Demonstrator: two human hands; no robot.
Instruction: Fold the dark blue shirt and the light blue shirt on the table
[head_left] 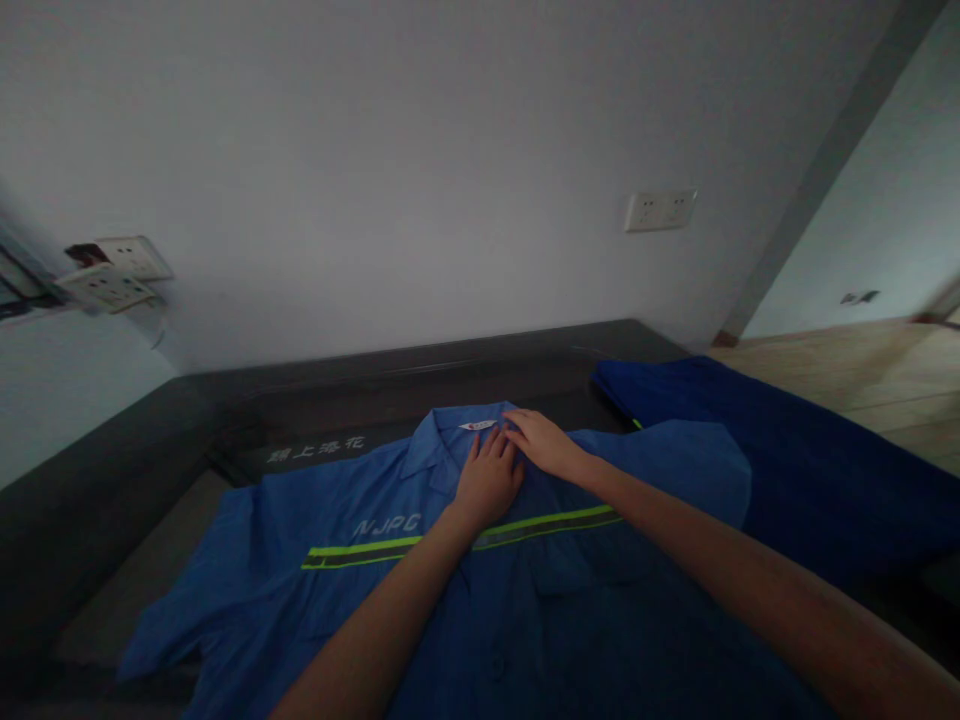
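Light-blue short-sleeved cloth work shirt (337, 600) with a yellow-green and grey reflective stripe (364, 552) lies front up on the dark table (517, 372), collar towards the pale wall (420, 180). Done so far, judging by the layout: body spread out, sleeves out to both sides, white chest lettering readable. Left: no folds made in the body or sleeves; some wrinkles remain; collar area looks like the step in hand. Lower hem out of view.

Both hands at the neckline, near each other. Left hand (491, 478): fingers extended, close together, nearly flat on the cloth just below the white neck label (477, 425). Right hand (546, 443): fingers slightly bent, tips at the collar; can't tell if it pinches fabric. Dark-blue cloth (825, 480) beside the shirt, right of view.
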